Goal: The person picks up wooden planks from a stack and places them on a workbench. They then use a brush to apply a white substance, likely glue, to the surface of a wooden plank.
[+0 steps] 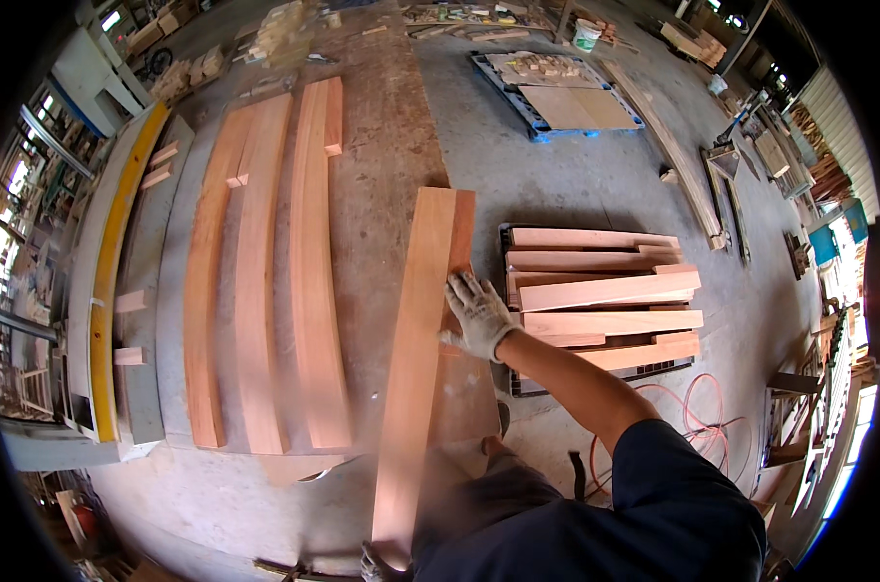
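Observation:
A long planed wooden beam (412, 369) lies lengthwise in front of me, its near end close to my body. My right hand (481, 318), in a pale work glove, rests against the beam's right side with its fingers spread. Low in the picture, my gloved left hand (376, 566) grips the beam's near end, only partly in view. Beyond it to the left, three similar wooden beams (261, 291) lie roughly side by side on the brown work surface (372, 175), two of them touching near a notched block at the far end.
On my right, a dark pallet (510, 388) bears several notched wooden pieces (610, 289). Behind it stands a blue pallet (537, 124) with sheets and small blocks. An orange hose (697, 412) coils on the floor. A long yellow-edged rail (105, 320) runs along the left.

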The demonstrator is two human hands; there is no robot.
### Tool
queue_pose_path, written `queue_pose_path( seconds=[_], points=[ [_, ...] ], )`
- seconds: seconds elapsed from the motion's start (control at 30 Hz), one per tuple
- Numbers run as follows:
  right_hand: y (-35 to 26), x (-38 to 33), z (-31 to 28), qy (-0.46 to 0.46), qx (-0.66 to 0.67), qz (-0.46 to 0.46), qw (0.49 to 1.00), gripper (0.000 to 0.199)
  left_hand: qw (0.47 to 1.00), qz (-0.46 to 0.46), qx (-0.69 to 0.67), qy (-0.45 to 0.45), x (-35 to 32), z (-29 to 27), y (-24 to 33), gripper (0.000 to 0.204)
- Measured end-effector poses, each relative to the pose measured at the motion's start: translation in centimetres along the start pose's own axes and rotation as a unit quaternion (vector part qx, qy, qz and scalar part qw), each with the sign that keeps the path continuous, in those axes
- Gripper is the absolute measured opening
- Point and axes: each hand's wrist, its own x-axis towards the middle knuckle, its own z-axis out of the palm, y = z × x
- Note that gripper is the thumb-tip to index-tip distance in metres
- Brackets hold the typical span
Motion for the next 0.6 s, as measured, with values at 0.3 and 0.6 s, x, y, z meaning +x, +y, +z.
queue_pose_path(
  seconds=[0.3, 0.6],
  points=[
    [-4.7, -6.6, 0.7, 0.033, 0.035, -0.058, 0.997, 0.094, 0.999, 0.033, 0.002, 0.03, 1.1, 1.2, -0.6, 0.134],
    [-6.3, -10.2, -0.5, 0.064, 0.118, -0.069, 0.989, 0.084, 0.999, 0.03, 0.014, 0.005, 0.9, -2.2, 2.8, 0.13]
  ],
)
